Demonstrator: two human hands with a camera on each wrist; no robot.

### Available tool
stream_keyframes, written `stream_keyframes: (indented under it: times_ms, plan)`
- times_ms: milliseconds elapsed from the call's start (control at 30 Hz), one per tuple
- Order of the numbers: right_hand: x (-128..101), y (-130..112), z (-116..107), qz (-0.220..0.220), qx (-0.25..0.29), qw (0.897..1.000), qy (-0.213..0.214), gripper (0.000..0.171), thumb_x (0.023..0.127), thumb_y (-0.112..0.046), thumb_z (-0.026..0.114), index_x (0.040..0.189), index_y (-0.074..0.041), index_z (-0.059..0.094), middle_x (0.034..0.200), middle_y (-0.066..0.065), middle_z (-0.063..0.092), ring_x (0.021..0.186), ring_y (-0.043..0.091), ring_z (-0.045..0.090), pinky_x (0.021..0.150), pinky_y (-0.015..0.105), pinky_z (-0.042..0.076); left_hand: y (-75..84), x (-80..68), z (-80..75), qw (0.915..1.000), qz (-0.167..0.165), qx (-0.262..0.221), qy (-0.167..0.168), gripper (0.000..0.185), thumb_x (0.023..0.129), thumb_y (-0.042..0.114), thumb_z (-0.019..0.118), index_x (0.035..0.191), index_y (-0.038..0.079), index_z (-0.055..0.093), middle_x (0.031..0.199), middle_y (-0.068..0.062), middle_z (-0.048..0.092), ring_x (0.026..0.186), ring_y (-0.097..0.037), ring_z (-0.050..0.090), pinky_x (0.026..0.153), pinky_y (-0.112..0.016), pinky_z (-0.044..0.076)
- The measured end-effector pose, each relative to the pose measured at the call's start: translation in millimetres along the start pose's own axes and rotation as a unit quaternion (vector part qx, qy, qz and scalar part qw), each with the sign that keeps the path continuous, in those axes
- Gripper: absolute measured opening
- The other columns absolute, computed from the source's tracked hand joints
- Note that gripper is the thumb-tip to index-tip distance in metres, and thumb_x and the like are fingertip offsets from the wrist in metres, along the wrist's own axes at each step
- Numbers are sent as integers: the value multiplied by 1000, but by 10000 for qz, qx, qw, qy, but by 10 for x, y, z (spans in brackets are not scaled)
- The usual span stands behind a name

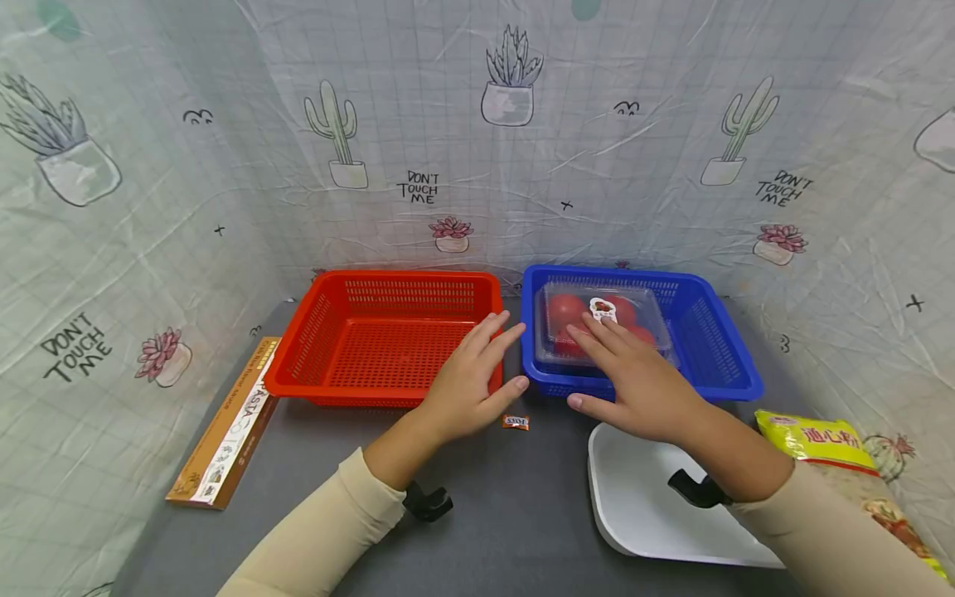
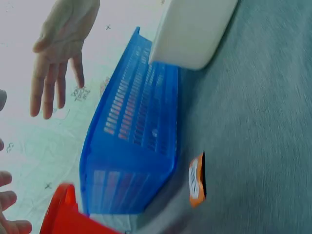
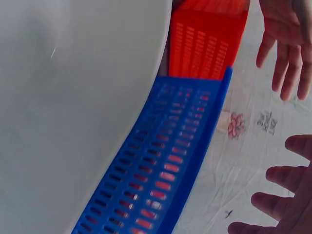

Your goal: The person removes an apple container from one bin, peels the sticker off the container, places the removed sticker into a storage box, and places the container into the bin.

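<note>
- Grey tabletop (image 1: 507,514), cactus-print sheet behind.
- My left hand (image 1: 466,385): fingers straight, holding nothing, over the red slotted plastic basket's (image 1: 373,340) right rim.
- My right hand (image 1: 634,377): fingers flat, hovering at the clear plastic tomato box (image 1: 574,311) inside the blue slotted plastic basket (image 1: 716,348).
- Small orange sachet (image 1: 516,422): between my hands.

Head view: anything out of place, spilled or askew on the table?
Nothing spilled or damaged. One stray: a small orange wrapped candy lies loose on the grey tabletop, outside the red plastic basket and the blue plastic basket. The clear plastic box of tomatoes sits in the blue basket. Both hands hover open.
</note>
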State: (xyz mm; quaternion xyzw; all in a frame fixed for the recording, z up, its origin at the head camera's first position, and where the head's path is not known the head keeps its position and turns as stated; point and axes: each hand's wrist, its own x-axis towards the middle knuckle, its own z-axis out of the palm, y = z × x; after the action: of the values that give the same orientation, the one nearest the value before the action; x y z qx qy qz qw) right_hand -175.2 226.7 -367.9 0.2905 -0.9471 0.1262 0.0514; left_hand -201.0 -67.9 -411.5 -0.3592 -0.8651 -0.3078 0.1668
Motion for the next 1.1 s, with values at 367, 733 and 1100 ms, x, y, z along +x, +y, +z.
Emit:
stream_keyframes:
  times_ms: [367,733,1100]
  plan:
    - [45,232,-142,248,257,9994,8,90,101,-55,67,170,-12,28,175,18,24,158,49,25,117,75,29,163,133,216,9938,-881,-603,310,68,103,51,53,162,17,45,172,-9,33,158,-31,32,118,-65,37]
    - [114,470,-286,649,1004,9925,-254,92,101,-50,70,172,-16,22,172,23,29,154,53,30,112,77,35,268,245,390,9792,-1522,-1216,562,68,101,46,57,160,15,48,172,-7,34,154,-34,38,114,-68,40]
    - [162,777,-442,1118,1184,9853,-513,91,103,-50,66,172,-15,19,173,26,24,156,54,22,117,79,22,430,311,611,9627,-1959,-1664,843,62,99,34,64,158,16,51,170,-7,36,154,-33,39,119,-62,37]
